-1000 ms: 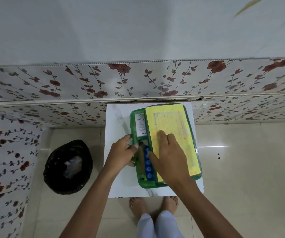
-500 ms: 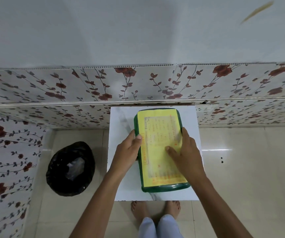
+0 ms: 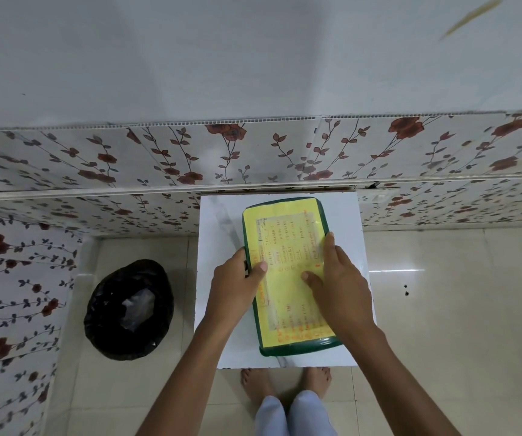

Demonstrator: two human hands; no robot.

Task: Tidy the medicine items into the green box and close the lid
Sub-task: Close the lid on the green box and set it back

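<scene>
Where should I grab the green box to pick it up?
Probably by its two long sides, one hand coming in from each side, near the middle. The green box lies flat on the white table and is long and narrow, so the middle should balance it. The left hand and right hand already rest there on the yellow lid.

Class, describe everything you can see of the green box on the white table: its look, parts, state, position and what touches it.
The green box is a rounded rectangle of glossy dark green plastic. Its lid is down, covered by a yellow paper sheet with faint orange writing. It lies flat on the white table, long side running away from the person. The left hand grips its left edge, thumb on the lid; the right hand presses the right side.
</scene>
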